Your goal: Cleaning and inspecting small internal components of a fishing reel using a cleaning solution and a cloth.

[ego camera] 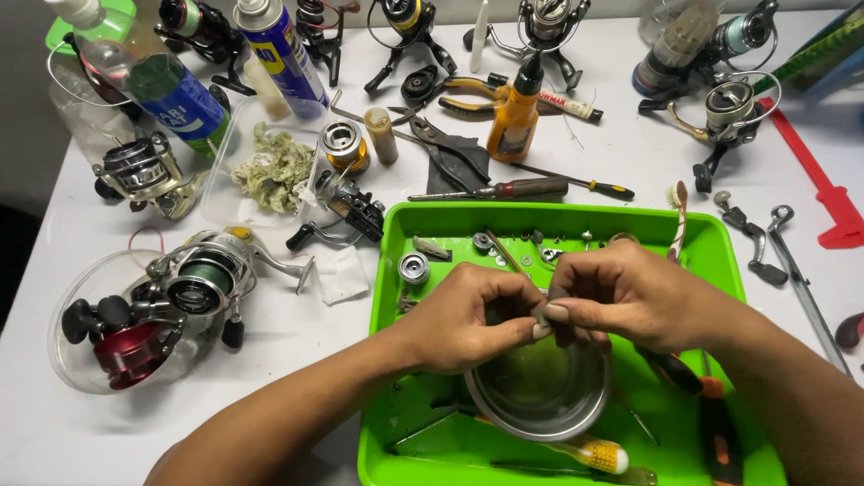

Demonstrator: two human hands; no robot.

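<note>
My left hand (468, 319) and my right hand (625, 292) meet over a bright green tray (396, 270). Together their fingertips pinch a small dark metal part (551, 304); most of it is hidden by the fingers. Right under the hands stands a round steel bowl (540, 391) inside the tray. Small reel parts lie along the tray's far side: a little spool (414, 267), washers (483, 241) and screws. A yellow-handled tool (589, 453) lies at the tray's near edge, and an orange-and-black handled tool (715, 423) lies under my right forearm.
Several fishing reels lie around the white table, one in a clear bowl (72, 360) at left. At the back stand a blue spray can (283, 54), an orange oil bottle (515, 112), pliers (468, 90) and screwdrivers (504, 190). Reel handles (760, 243) lie right of the tray.
</note>
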